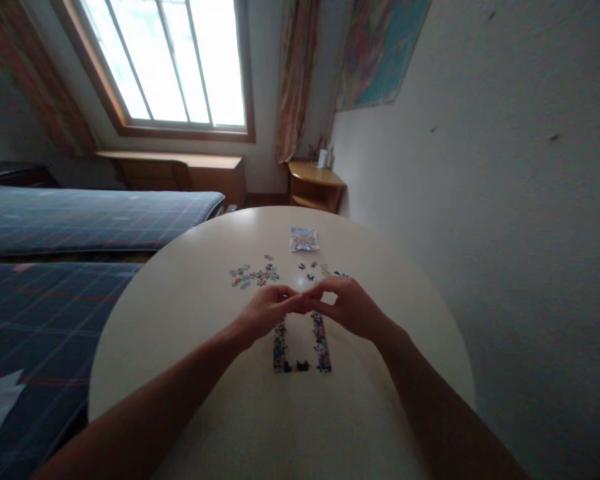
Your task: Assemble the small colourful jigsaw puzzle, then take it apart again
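My left hand (269,308) and my right hand (347,305) meet fingertip to fingertip above a round white table (195,320). Both are pinched shut; whatever sits between the fingers is too small to name. Under them lies a partly joined jigsaw frame (301,345), two strips of pieces linked at the near end. Loose puzzle pieces (254,274) are scattered just beyond my left hand, and a few more (316,269) lie beyond my right hand. A small picture card (303,239) rests farther back on the table.
A bed with a blue plaid cover (80,220) runs along the left of the table. A white wall (505,200) stands close on the right. A wooden corner shelf (314,183) and a window (175,63) are at the far end.
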A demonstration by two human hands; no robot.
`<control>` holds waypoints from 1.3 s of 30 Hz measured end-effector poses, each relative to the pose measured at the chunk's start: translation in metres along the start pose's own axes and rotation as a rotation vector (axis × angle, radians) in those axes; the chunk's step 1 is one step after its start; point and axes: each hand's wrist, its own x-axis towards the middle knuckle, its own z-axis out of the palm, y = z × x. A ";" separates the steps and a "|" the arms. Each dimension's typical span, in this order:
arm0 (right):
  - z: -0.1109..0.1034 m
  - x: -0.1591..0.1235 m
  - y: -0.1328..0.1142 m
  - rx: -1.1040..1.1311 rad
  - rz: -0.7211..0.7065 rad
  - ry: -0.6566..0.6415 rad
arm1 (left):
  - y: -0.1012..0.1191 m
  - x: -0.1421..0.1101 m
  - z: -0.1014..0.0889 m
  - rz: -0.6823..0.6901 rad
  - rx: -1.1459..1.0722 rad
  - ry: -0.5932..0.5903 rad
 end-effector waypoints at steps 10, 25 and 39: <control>-0.007 -0.011 -0.004 0.180 0.171 -0.711 | 0.003 -0.021 -0.014 0.416 0.933 -0.339; 0.004 -0.012 -0.013 0.037 0.177 -0.744 | -0.009 -0.019 -0.017 0.389 0.980 -0.406; 0.006 -0.012 -0.012 0.059 0.205 -0.777 | -0.007 -0.018 -0.015 0.372 1.010 -0.418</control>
